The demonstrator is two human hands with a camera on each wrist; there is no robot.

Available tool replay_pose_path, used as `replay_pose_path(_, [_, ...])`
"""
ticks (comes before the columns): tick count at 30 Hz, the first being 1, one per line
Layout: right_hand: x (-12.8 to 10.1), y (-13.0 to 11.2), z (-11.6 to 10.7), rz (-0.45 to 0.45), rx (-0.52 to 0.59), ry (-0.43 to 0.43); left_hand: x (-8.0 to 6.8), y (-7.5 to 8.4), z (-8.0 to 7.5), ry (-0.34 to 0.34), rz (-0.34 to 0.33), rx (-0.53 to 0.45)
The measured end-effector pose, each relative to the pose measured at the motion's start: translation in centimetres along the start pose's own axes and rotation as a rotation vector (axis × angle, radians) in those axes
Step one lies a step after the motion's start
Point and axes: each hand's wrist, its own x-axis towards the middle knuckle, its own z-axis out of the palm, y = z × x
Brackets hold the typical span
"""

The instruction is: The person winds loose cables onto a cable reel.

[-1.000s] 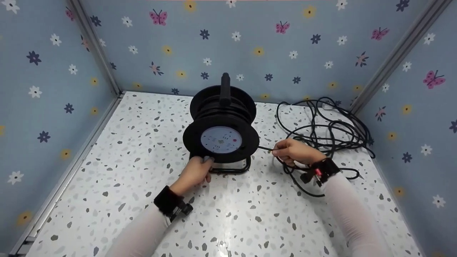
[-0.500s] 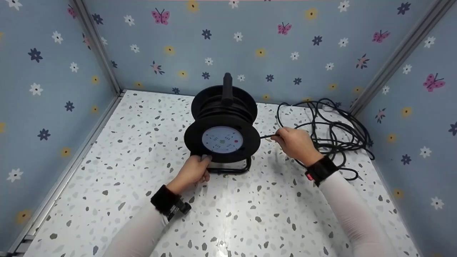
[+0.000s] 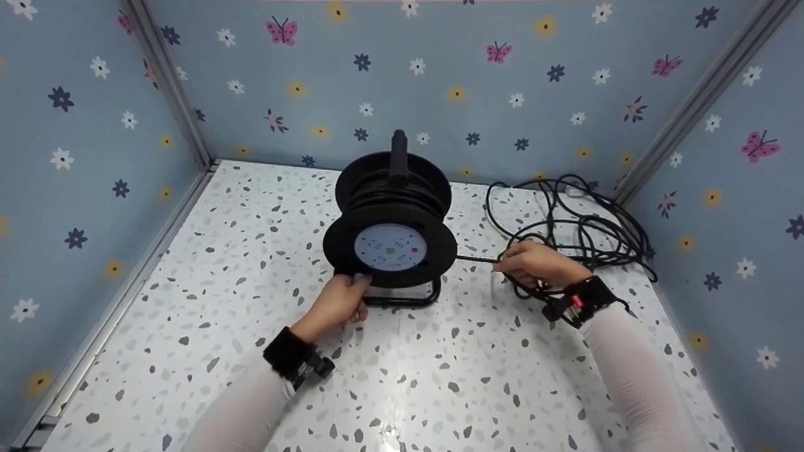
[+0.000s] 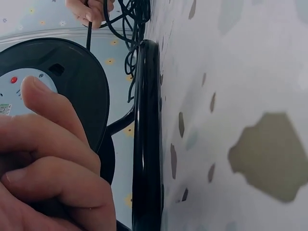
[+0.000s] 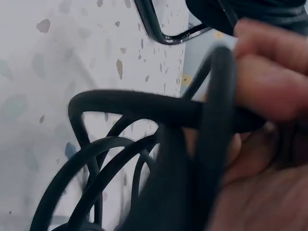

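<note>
A black cable reel [image 3: 391, 216] with a white socket face stands upright on its tube stand [image 3: 414, 299] in the middle of the speckled table. My left hand [image 3: 341, 303] grips the lower left rim of the reel's front disc [image 4: 72, 79], thumb on its face. My right hand [image 3: 532, 262] pinches the black cable [image 3: 480, 258] a little to the right of the reel, where it runs from the drum. In the right wrist view the fingers [image 5: 269, 82] curl round the cable [image 5: 159, 110].
A loose tangle of black cable [image 3: 584, 226] lies at the back right of the table, near the corner. Patterned blue walls [image 3: 81, 157] close in the left, back and right sides. The table's front [image 3: 402, 389] is bare speckled surface.
My right hand, still holding the cable, rose towards the reel half a second ago and has now moved back down and to the right. The left hand and reel have stayed put.
</note>
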Motion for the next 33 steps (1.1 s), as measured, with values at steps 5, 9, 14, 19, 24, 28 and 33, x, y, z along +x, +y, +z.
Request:
replay_pose_path(5, [-0.8, 0.8, -0.5, -0.082, 0.182, -0.146, -0.1, 0.1, 0.1, 0.017, -0.005, -0.011])
replay_pose_path(9, [-1.4, 1.1, -0.7, -0.161, 0.304, -0.156, -0.2, 0.0, 0.2, 0.031, 0.006, -0.013])
replay_pose_path(14, [-2.1, 1.1, -1.0, -0.278, 0.318, -0.209, -0.3, -0.3, 0.1, 0.028, 0.007, -0.029])
replay_pose_path(19, [-2.6, -0.1, -1.2, -0.352, -0.162, -0.037, -0.2, -0.4, 0.0, 0.025, 0.0, -0.006])
replay_pose_path(24, [-2.4, -2.3, -1.4, -0.644, -1.052, 0.429, 0.0, -0.5, 0.0, 0.024, 0.012, 0.015])
replay_pose_path(28, [-1.8, -3.0, -2.0, -0.786, -1.36, 0.661, 0.1, -0.5, 0.1, -0.002, 0.019, 0.006])
replay_pose_path(33, [-1.1, -2.4, -2.6, -0.627, -1.304, 0.759, 0.2, -0.6, 0.0, -0.005, 0.012, 0.02])
